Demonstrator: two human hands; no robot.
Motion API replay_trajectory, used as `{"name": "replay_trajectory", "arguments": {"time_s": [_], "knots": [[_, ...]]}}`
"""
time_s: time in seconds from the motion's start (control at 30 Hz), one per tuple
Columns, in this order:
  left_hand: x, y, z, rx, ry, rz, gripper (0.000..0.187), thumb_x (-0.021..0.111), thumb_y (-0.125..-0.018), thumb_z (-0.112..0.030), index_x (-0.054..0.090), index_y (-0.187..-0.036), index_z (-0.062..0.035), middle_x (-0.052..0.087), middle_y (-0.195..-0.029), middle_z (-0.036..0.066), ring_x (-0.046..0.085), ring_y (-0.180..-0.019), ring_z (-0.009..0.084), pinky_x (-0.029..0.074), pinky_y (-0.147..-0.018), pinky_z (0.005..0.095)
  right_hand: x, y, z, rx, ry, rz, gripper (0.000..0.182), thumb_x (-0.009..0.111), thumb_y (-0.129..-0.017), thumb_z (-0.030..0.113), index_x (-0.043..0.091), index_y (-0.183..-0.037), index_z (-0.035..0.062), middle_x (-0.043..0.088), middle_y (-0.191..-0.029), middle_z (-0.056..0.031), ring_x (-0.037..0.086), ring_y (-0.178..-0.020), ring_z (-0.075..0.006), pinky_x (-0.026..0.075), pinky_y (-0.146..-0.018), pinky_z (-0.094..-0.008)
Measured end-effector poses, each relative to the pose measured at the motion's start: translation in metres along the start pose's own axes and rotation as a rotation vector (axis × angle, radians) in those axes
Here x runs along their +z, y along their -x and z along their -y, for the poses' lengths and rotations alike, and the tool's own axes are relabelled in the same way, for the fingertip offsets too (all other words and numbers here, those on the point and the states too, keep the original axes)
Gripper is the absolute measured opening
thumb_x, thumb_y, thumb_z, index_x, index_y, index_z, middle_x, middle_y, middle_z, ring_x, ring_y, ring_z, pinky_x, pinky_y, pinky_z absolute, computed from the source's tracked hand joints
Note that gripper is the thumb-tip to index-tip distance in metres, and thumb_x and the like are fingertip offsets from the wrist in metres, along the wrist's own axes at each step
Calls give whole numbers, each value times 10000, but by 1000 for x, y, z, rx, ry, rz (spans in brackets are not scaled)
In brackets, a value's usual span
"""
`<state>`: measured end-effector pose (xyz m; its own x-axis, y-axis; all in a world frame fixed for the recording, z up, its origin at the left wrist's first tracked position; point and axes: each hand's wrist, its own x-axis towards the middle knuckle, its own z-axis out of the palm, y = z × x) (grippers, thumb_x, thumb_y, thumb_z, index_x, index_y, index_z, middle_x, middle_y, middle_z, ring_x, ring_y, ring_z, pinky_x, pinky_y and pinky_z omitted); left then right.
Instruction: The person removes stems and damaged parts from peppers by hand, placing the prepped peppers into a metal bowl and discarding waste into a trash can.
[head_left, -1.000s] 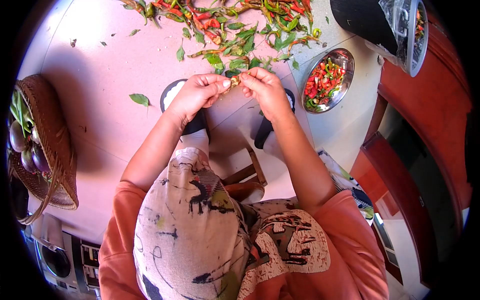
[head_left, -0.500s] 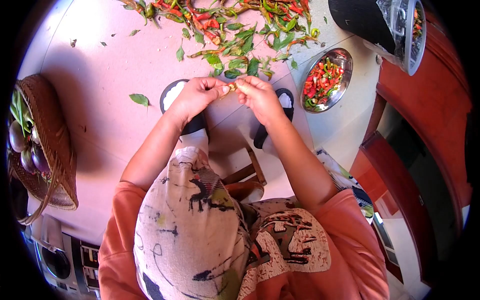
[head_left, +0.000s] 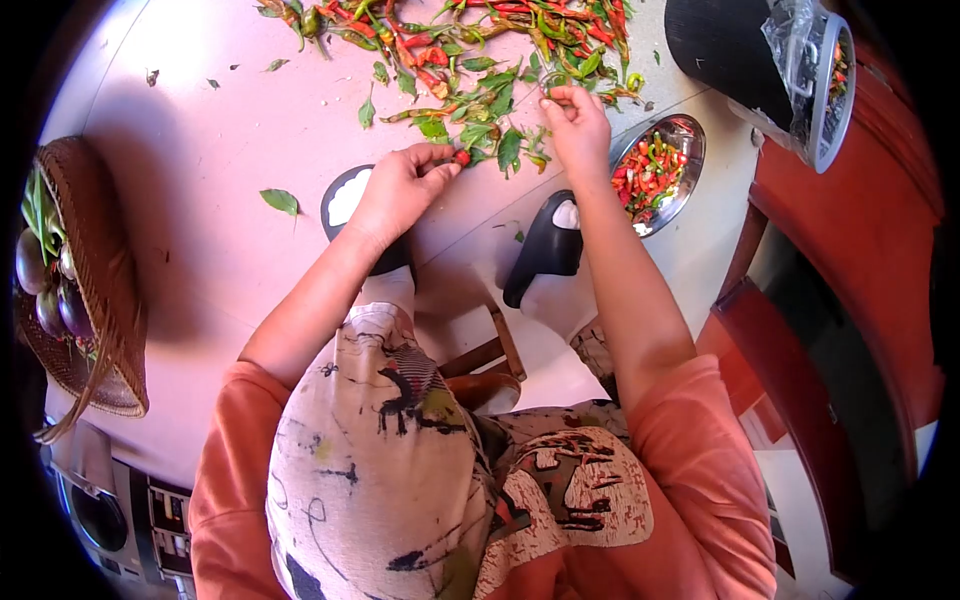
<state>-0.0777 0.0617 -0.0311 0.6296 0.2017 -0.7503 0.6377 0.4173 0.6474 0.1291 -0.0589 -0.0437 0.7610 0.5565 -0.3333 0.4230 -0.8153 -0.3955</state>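
Note:
Red and green chili peppers (head_left: 430, 57) lie mixed with green leaves (head_left: 509, 150) on the pale floor. My left hand (head_left: 406, 192) is closed, with a small red pepper piece (head_left: 461, 157) between its fingertips. Farther up and to the right, my right hand (head_left: 577, 130) reaches to the edge of the pile, its thumb and index finger close together by a thin stem; what they grip, if anything, is too small to tell. Just right of that hand, an oval metal bowl (head_left: 693, 165) holds red and green pepper pieces, partly hidden by my right forearm.
A woven basket (head_left: 120, 290) with eggplants stands at the left. At the upper right is a black bucket (head_left: 725, 65) with a plastic bag at its rim. Red wooden furniture (head_left: 850, 220) lines the right side. My feet in black slippers (head_left: 548, 250) are below the hands.
My hands have moved apart. The right hand went up and right to the pile; the left shifted slightly and now shows a red piece. My right foot's slipper has turned.

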Motion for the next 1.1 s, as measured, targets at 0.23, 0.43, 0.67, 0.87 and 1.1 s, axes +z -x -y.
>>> {"name": "replay_trajectory", "arguments": {"time_s": [0.23,0.43,0.67,0.87,1.1], "knots": [[-8,-3,-47,-125,559,74,236,621,-846,-206,637,-1023,-50,589,-731,-22,491,-572,26,355,-492,133,-49,42,81,-43,-214,187,147,671,-742,126,611,-871,86,592,-795,-22,527,-574,-145,427,-531,-276],[-21,6,-52,83,587,131,259,605,-848,-131,608,-1090,-39,577,-754,-26,494,-637,31,368,-522,158,-58,49,106,-467,-7,104,177,704,-679,169,598,-805,105,587,-792,-42,563,-728,-267,444,-632,-355],[-30,10,-56,180,495,172,246,613,-842,-130,615,-1078,-60,578,-761,-41,495,-665,33,414,-597,166,-49,55,111,-245,-445,293,156,662,-724,71,585,-857,49,613,-806,-68,595,-712,-194,472,-615,-297],[-27,9,-51,162,450,144,229,621,-830,-92,600,-1054,-48,584,-791,-10,509,-685,47,391,-562,173,-41,60,109,18,-731,422,132,650,-765,85,582,-850,12,628,-771,-24,546,-653,-59,457,-577,-219],[-24,9,-43,586,-161,-17,134,623,-809,-73,631,-921,0,596,-781,32,544,-692,94,450,-635,223,-28,70,98,55,-514,411,66,611,-765,64,578,-788,12,602,-704,-7,503,-594,-35,425,-535,-202]]}}
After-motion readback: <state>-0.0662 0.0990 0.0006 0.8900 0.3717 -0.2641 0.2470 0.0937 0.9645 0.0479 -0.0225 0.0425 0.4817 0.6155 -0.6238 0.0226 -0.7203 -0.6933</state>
